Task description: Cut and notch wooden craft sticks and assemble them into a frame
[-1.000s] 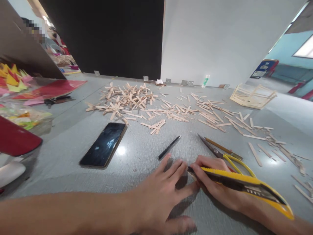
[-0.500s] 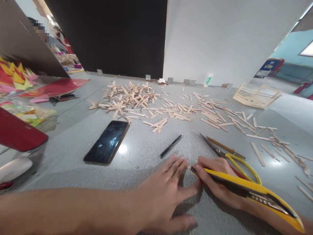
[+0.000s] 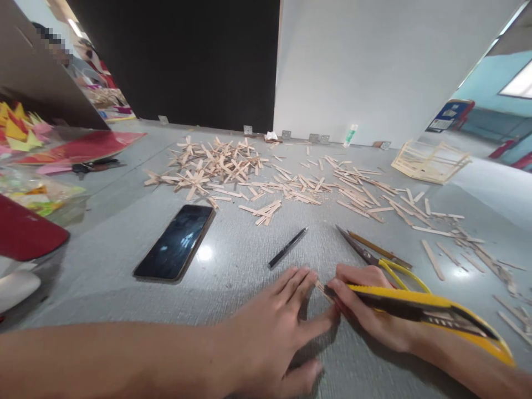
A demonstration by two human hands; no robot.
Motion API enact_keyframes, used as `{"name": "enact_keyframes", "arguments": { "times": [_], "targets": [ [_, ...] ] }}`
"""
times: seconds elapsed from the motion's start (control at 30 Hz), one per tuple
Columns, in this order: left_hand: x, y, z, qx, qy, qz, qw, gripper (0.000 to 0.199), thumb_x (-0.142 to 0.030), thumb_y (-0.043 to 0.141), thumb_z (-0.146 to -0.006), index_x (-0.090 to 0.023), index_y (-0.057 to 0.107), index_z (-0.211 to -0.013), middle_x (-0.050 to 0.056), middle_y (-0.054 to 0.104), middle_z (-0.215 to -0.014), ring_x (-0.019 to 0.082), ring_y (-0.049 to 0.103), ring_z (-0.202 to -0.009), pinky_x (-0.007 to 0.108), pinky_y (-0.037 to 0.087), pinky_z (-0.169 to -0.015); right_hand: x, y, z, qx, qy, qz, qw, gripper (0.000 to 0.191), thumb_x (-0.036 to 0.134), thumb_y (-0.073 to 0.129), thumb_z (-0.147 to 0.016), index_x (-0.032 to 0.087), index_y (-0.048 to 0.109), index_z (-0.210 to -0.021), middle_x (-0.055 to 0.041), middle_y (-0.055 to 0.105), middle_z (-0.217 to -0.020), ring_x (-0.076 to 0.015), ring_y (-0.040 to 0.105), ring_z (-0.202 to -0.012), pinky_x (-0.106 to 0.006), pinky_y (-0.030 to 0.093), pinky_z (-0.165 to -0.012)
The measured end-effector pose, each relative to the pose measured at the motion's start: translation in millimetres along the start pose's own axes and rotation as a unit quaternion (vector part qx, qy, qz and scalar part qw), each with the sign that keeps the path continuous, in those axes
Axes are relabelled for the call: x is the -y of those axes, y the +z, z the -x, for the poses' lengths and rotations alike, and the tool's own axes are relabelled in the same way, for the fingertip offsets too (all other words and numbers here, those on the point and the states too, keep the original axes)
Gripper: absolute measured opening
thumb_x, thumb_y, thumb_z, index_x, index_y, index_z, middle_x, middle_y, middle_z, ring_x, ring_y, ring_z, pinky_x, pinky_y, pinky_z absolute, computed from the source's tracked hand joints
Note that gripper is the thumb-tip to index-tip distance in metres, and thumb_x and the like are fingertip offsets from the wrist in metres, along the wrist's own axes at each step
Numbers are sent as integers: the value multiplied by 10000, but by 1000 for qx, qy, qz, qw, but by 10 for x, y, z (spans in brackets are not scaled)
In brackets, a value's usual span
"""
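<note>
My right hand [image 3: 366,305] is closed around a yellow and black utility knife [image 3: 436,316], its front end low at the tabletop. Beneath that end lies a small wooden stick [image 3: 322,288], mostly covered by my fingers. With its fingertips, my left hand [image 3: 282,324] pins this stick to the table, the thumb spread off to the side. Just beyond my right hand are yellow-handled scissors [image 3: 366,252], partly hidden by it, and a brown pencil-like stick [image 3: 382,249]. A black pen [image 3: 288,247] rests ahead of my left hand.
A phone [image 3: 174,242] lies at left. Behind it is a heap of crossed wooden sticks [image 3: 220,160], with loose sticks [image 3: 357,194] scattered rightward. A small stick frame [image 3: 430,162] and a glue tube [image 3: 349,135] stand farther back. Upright panels [image 3: 353,61] border the table; a person is beyond, left.
The view has shifted slightly, so most things appear a little farther left. Both hands keep nearly the same place at the stick, and the knife's rear end has swung slightly.
</note>
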State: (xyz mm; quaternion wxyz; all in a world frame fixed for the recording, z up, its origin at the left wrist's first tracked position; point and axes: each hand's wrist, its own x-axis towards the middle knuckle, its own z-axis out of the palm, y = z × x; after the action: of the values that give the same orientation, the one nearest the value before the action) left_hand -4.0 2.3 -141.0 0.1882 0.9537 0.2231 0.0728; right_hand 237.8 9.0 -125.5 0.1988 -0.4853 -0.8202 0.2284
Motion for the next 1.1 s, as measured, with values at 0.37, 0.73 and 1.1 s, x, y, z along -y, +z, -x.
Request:
{"name": "enact_keyframes", "arguments": {
  "times": [0.37, 0.73, 1.1],
  "targets": [
    [-10, -17, -12, 2, 2, 17, 1000, 710, -533, 431, -1023, -158, 290, -1609, 339, 174, -1640, 449, 130, -1524, 555, 207, -1254, 18, -31, -65, 36, 85, -73, 993, 460, 501, 472, -1069, 231, 522, -700, 70, 569, -579, -109, 524, -555, -270, 399, -589],
    [-10, -5, 1, -3, 1, 22, 1000, 701, -531, 436, -1021, -166, 293, -1602, 308, 145, -1660, 442, 121, -1534, 545, 185, -1265, -14, 3, -16, 37, 98, -28, 994, 440, 542, 457, -1058, 243, 520, -741, 55, 533, -643, -152, 494, -643, -310, 390, -648],
    [-8, -10, 5, 5, 4, 22, 1000, 707, -530, 444, -1022, -165, 284, -1606, 293, 101, -1672, 454, 113, -1534, 558, 185, -1263, -20, 4, -22, 35, 99, -55, 993, 417, 523, 490, -1056, 244, 524, -748, 73, 552, -619, -137, 512, -621, -290, 392, -626]
  ]
}}
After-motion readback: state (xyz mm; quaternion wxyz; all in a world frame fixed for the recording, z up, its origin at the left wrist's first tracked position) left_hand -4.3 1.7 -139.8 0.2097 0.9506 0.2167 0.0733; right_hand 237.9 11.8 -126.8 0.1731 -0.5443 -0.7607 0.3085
